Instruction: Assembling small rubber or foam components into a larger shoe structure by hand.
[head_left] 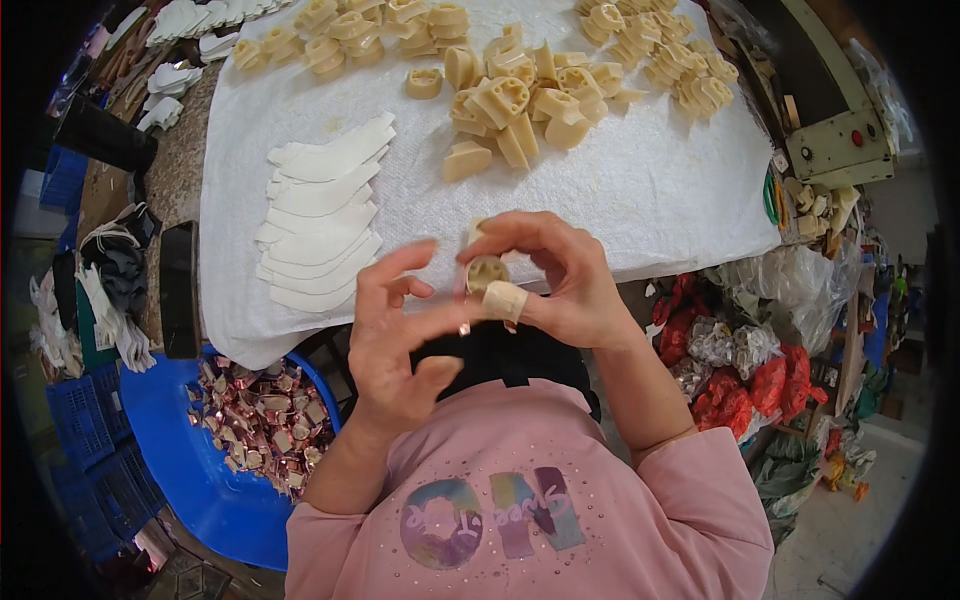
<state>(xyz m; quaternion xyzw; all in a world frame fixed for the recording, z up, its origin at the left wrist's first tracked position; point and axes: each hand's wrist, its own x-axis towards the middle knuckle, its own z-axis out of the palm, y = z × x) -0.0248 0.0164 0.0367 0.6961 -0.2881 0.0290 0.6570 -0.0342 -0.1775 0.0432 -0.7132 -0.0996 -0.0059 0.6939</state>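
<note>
Close to my body, near the front edge of the white cloth, my right hand [570,285] is closed around a small cream moulded piece [489,272] with hollows in its face. A beige wrap [504,301] covers the tip of the right thumb. My left hand [395,325] is just left of the piece, its fingers spread and partly blurred, one reaching toward the piece's lower side. A tiny pinkish shiny spot shows by that fingertip; I cannot make out what it is. Piles of similar cream pieces [520,100] lie farther off on the white cloth [420,215].
Overlapping white curved sheets [322,215] lie at left. A blue tub [215,490] at lower left holds pinkish metallic and beige parts [265,415]. A dark phone-like slab [180,290] sits at the table's left edge. Red and clear plastic bags [740,385] crowd the right.
</note>
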